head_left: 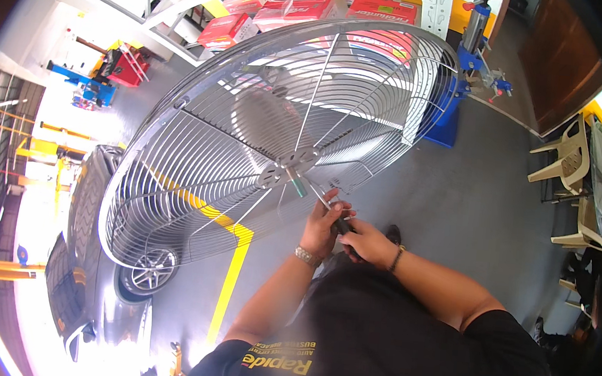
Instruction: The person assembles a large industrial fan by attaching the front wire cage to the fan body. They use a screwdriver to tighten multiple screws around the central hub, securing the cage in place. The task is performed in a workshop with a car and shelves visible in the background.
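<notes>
Item: my left hand [321,226], wrist raised, fingers clamped on the screwdriver [320,200] shaft. My right hand [366,241], fingers wrapped shut around its handle. Tip at the hub of the wire fan guard [248,141], tilted above the floor [469,201].

Silver wire fan guard [248,134], green-collared screwdriver [314,196], yellow floor line [226,288], red boxes [308,8].

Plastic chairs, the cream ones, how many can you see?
2: one cream plastic chair by the right wall, another cream plastic chair just below it. The dark rim may hide more.
</notes>
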The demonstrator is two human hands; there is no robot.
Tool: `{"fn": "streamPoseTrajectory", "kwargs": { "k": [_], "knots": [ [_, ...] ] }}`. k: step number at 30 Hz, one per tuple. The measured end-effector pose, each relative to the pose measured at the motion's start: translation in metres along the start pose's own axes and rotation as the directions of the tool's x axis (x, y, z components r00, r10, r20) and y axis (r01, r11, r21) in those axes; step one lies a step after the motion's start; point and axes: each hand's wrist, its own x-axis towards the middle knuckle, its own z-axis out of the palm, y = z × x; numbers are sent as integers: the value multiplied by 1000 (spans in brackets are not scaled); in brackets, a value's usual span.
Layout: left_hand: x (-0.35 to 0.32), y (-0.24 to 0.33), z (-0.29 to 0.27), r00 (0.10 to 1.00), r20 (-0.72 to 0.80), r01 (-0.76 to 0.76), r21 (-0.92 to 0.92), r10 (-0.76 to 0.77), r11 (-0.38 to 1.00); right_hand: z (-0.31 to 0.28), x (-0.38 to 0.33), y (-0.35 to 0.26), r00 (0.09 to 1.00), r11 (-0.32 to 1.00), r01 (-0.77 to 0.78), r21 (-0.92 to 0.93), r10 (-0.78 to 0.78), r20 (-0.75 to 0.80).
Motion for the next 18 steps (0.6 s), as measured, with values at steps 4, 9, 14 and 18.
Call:
{"fn": "streamPoseTrajectory", "kwargs": {
  "k": [4,9,14,18],
  "knots": [
    [-29,4,1,995,53,-90,149,83,985,-6,-62,-11,954,883,162,-440,-254,-160],
    [-36,33,4,965,112,-248,94,237,964,31,-84,-30,800,649,387,-655,-590,-111],
    [-23,65,3,928,106,-357,-19,356,934,70,-70,-43,729,601,398,-693,-666,-159],
    [-25,79,-1,940,141,-307,-56,311,950,81,-69,-41,667,557,389,-734,-720,-193]
  ]
}}
